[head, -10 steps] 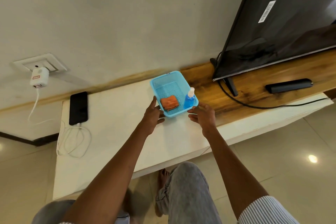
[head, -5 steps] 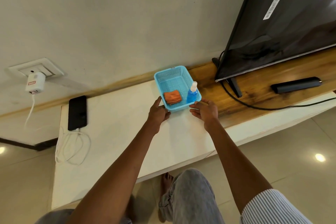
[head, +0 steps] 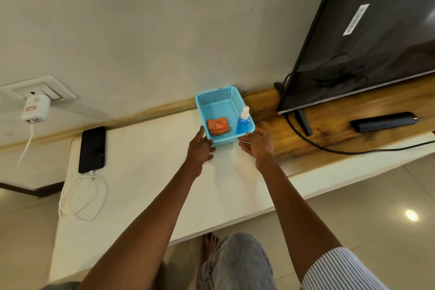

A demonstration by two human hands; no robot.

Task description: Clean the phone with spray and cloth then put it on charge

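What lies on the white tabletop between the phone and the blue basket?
Nothing: in the head view, bare tabletop separates the phone from the basket.

Black phone [head: 92,149] flat, cable-plugged

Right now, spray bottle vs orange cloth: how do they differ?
The spray bottle stands upright at the right wall of the blue basket; the orange cloth lies folded flat, left of it. Bottle is clear with blue liquid; cloth is opaque. Both sit in the basket, untouched.
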